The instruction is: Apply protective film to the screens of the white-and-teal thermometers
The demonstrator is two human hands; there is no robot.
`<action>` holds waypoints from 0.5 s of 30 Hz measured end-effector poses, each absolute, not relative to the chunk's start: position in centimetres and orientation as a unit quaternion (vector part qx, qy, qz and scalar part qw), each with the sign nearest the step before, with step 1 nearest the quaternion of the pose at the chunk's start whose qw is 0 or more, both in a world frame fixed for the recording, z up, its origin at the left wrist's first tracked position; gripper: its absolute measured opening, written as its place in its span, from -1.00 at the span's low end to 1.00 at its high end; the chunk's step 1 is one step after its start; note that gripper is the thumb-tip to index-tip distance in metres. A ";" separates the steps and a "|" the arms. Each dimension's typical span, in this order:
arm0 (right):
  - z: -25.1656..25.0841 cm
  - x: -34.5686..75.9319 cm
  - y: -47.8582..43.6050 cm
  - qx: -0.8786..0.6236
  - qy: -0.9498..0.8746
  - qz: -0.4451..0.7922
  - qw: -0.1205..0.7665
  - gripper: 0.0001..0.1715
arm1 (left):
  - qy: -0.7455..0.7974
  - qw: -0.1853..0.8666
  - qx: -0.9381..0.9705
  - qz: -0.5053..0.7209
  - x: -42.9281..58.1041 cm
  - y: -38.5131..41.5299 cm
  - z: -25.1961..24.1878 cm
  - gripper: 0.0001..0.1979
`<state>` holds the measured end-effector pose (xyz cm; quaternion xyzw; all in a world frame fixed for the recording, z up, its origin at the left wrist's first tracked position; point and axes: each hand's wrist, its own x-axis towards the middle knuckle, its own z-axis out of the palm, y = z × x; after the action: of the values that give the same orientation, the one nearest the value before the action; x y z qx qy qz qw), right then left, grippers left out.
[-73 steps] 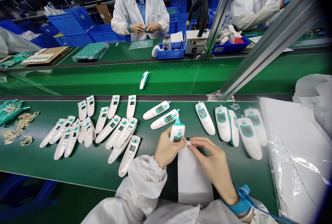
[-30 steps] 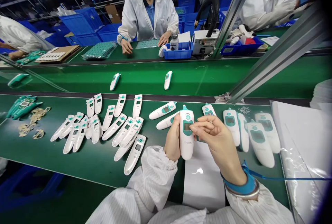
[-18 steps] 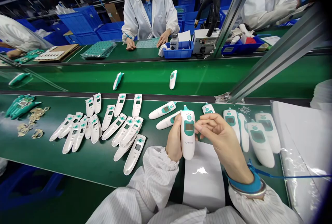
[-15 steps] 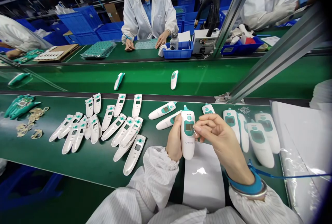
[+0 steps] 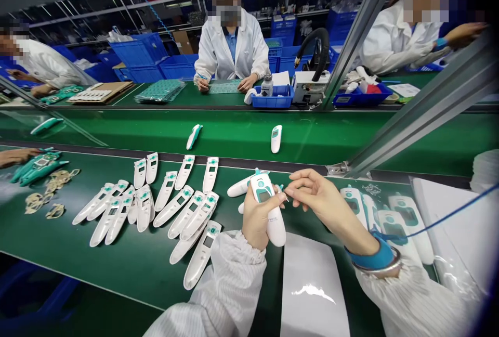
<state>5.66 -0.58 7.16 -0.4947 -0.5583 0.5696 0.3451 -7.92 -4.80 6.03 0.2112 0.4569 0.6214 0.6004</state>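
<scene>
Above the worktop (image 5: 128,264), now holding ear thermometer (image 5: 276,227) tilted in left hand (image 5: 255,218), leaving its screen (image 5: 265,194) clear of narrowly pinched right hand (image 5: 318,195).

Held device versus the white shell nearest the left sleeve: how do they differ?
The device is held up in the left grip; the shell lies on the bench. The device ends in a teal tip; the shell shows none. The device's screen sits in a teal frame; the shell's window is edged in white. Both are long and mostly white.
</scene>
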 end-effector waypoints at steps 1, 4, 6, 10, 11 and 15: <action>6.9 5.6 0.4 -0.514 -0.576 0.545 0.327 -0.53 | 0.474 0.587 0.205 0.624 -8.1 -4.7 6.0 -0.58; 5.7 5.1 5.3 -0.592 -0.597 0.453 0.296 -0.53 | 0.515 0.548 0.185 0.632 -8.8 -4.8 6.1 -0.57; 4.9 4.4 9.6 -0.639 -0.583 0.414 0.285 -0.51 | 0.524 0.539 0.178 0.635 -9.3 -5.1 6.4 -0.56; 4.1 2.3 16.4 -0.695 -0.547 0.400 0.241 -0.59 | 0.531 0.528 0.184 0.637 -10.1 -6.3 7.2 -0.43; 4.0 1.8 17.2 -0.701 -0.539 0.405 0.234 -0.59 | 0.533 0.523 0.187 0.638 -10.3 -6.6 7.3 -0.42; 4.2 1.0 17.6 -0.691 -0.516 0.460 0.209 -0.60 | 0.543 0.512 0.199 0.636 -11.2 -7.4 6.6 -0.57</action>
<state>1.00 17.60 4.21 -0.6913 -0.5163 0.4605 0.2085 -11.24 -7.45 6.58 0.1987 0.5430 0.6356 0.5115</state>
